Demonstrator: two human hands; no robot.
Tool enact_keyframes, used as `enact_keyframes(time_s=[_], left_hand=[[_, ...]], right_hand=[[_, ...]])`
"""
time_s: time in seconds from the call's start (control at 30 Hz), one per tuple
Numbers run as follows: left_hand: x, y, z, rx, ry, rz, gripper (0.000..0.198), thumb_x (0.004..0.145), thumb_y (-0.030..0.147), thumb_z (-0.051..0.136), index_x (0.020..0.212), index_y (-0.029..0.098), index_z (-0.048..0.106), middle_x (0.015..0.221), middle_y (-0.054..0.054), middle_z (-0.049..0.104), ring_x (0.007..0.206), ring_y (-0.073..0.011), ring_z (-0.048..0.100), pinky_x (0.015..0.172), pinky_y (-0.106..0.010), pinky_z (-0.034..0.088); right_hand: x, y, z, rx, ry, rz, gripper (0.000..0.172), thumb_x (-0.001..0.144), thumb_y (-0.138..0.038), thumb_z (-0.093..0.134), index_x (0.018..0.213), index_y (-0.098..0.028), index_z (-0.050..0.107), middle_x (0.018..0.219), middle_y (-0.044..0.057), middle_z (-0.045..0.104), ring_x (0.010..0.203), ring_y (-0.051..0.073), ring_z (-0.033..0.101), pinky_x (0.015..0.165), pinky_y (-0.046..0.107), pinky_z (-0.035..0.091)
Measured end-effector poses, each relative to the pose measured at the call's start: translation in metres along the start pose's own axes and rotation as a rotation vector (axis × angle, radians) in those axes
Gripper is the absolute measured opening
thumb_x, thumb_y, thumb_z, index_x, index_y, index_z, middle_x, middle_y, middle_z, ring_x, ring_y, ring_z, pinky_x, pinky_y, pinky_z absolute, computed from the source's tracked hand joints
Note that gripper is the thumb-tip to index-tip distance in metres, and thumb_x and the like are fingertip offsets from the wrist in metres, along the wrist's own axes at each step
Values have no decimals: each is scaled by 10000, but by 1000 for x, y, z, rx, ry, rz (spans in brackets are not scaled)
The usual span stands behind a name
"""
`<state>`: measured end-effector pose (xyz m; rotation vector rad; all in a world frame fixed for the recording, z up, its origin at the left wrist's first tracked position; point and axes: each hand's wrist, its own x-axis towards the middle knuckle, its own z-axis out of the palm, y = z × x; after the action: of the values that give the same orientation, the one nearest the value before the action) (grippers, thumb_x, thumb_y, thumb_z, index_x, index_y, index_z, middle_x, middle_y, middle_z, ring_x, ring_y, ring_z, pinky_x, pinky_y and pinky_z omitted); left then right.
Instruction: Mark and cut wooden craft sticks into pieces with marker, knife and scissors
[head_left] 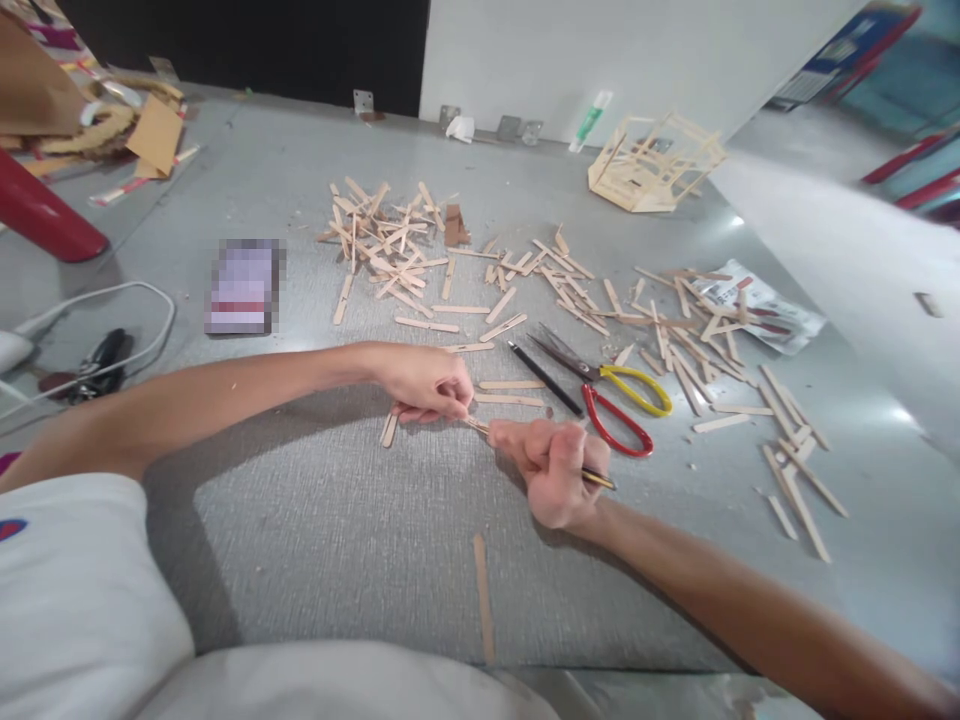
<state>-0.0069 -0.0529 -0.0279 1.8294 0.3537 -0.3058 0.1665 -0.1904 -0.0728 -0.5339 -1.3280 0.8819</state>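
Note:
Pinched in the fingers of my left hand is a small wooden craft stick, its end reaching toward the other hand. My right hand is closed round a slim, pencil-like black-and-yellow tool; its working end is hidden by the fingers. The two hands nearly meet just above the table. Beyond the right hand lie open scissors with one yellow and one red handle, and a black pen-like tool. Flat sticks rest beside the left hand, and another stick sits below its fingers.
Loose craft sticks are heaped at the back, with more spread rightward to a plastic packet. A stick-built frame stands at the back right. To the left are a blurred-out phone and a white cable.

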Motion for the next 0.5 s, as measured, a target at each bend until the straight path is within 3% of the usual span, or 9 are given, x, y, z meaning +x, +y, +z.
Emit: enact_keyframes(time_s=[0.5], left_hand=[[0, -1, 1, 25, 26, 32, 299, 985, 311, 599, 723, 169, 588, 581, -4, 633, 407, -108, 592, 409, -195, 455]], right_hand=[[-3, -2, -4, 19, 83, 89, 544, 1105, -388, 415, 604, -212, 293, 533, -79, 237, 423, 70, 195, 465, 284, 273]])
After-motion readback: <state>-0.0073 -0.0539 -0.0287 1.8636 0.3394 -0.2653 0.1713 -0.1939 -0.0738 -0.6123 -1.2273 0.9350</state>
